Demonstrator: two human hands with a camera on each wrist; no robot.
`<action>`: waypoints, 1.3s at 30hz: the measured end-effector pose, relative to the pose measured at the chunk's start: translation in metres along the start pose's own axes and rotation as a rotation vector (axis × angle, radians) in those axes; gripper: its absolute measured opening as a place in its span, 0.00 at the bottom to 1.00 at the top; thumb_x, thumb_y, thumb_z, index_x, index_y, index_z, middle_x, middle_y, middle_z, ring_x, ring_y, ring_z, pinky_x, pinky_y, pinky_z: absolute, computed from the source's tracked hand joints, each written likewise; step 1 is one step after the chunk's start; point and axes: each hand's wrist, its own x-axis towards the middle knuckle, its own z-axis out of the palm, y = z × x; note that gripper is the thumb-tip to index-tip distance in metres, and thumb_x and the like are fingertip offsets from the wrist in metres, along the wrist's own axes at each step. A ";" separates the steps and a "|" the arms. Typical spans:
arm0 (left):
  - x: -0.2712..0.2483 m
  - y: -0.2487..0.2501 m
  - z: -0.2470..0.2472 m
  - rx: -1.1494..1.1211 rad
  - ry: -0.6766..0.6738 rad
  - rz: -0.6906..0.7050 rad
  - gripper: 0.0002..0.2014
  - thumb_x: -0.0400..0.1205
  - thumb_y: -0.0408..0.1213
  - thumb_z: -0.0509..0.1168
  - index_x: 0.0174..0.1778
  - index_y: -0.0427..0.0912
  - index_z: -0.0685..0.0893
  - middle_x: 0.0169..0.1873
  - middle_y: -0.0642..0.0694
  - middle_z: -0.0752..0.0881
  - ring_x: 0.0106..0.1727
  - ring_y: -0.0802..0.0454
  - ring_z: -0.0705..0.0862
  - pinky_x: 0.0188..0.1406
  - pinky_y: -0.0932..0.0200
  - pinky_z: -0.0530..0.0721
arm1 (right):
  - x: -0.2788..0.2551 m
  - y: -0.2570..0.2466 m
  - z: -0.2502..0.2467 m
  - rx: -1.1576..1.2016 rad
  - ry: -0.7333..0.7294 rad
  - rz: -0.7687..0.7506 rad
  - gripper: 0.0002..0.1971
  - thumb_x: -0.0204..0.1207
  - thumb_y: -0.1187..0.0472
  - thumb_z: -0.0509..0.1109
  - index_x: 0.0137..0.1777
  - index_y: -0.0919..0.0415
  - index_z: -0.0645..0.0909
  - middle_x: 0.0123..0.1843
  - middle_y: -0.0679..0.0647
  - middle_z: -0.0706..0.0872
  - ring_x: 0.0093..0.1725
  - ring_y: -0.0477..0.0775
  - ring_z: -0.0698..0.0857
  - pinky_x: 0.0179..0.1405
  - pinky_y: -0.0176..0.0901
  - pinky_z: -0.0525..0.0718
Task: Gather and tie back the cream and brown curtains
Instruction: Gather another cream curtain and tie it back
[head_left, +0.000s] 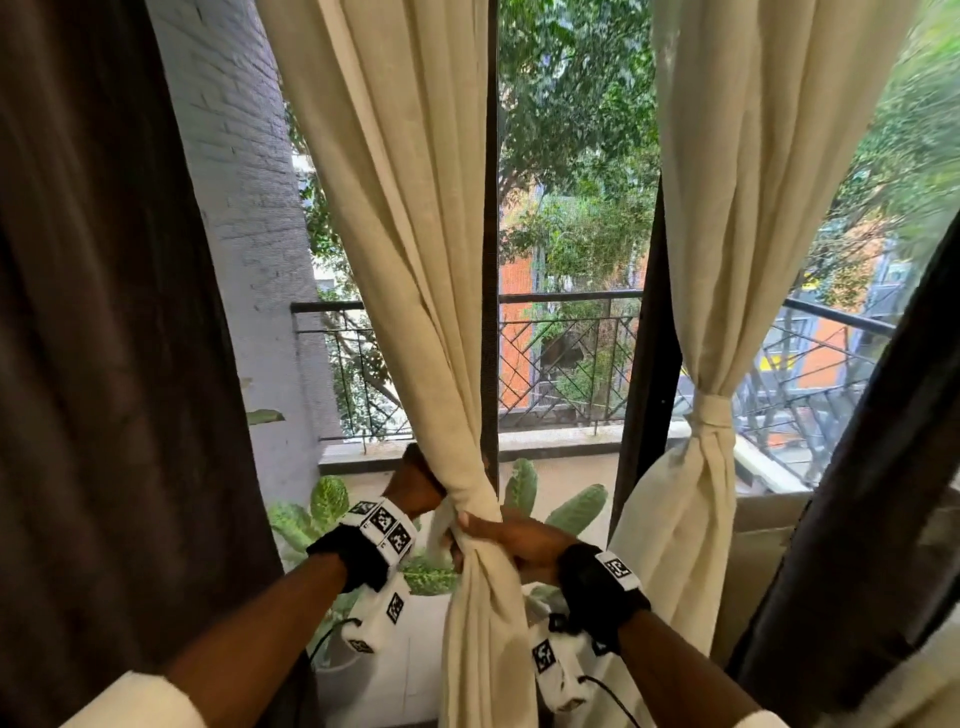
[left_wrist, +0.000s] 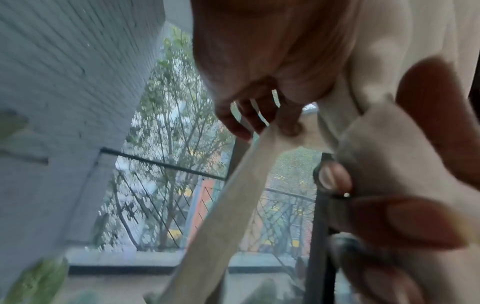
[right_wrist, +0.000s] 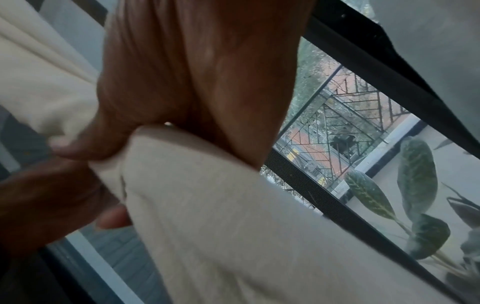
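Observation:
The middle cream curtain (head_left: 415, 260) is bunched into a narrow neck (head_left: 467, 499) at waist height. My left hand (head_left: 415, 478) reaches round the neck's left side, and its fingers (left_wrist: 249, 117) pinch a cream tie strip (left_wrist: 233, 195) that runs down and away. My right hand (head_left: 498, 535) grips the gathered cloth just below the neck, with its thumb (right_wrist: 85, 144) pressed into the folds (right_wrist: 207, 205). A second cream curtain (head_left: 727, 208) on the right is bound by a tie band (head_left: 711, 410). Brown curtains hang loose at the far left (head_left: 104, 312) and far right (head_left: 883, 467).
Behind the curtains is a dark-framed window (head_left: 489, 312). Beyond it lie a balcony railing (head_left: 566, 297), a white brick wall (head_left: 244, 182) and trees. Potted plants with large green leaves (head_left: 327, 501) stand low behind my hands.

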 end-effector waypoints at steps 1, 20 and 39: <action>0.002 0.002 -0.006 -0.042 0.012 0.015 0.12 0.75 0.23 0.65 0.53 0.22 0.83 0.52 0.24 0.87 0.54 0.31 0.87 0.51 0.52 0.84 | 0.001 0.001 -0.002 0.000 0.031 -0.028 0.16 0.74 0.53 0.74 0.54 0.66 0.84 0.44 0.60 0.88 0.40 0.54 0.88 0.44 0.45 0.88; -0.029 0.062 -0.046 -0.220 -0.162 -0.112 0.20 0.81 0.50 0.63 0.60 0.37 0.76 0.58 0.38 0.83 0.60 0.41 0.82 0.52 0.57 0.77 | 0.058 0.004 0.031 -0.567 0.708 -0.348 0.14 0.79 0.53 0.63 0.57 0.62 0.80 0.52 0.55 0.85 0.53 0.51 0.85 0.53 0.48 0.80; -0.025 0.023 -0.012 -0.426 0.205 -0.346 0.20 0.74 0.52 0.72 0.51 0.43 0.75 0.53 0.40 0.86 0.56 0.40 0.84 0.52 0.51 0.81 | 0.076 0.003 0.012 -0.372 0.634 -0.257 0.29 0.67 0.18 0.46 0.45 0.31 0.84 0.48 0.49 0.92 0.51 0.57 0.90 0.54 0.66 0.87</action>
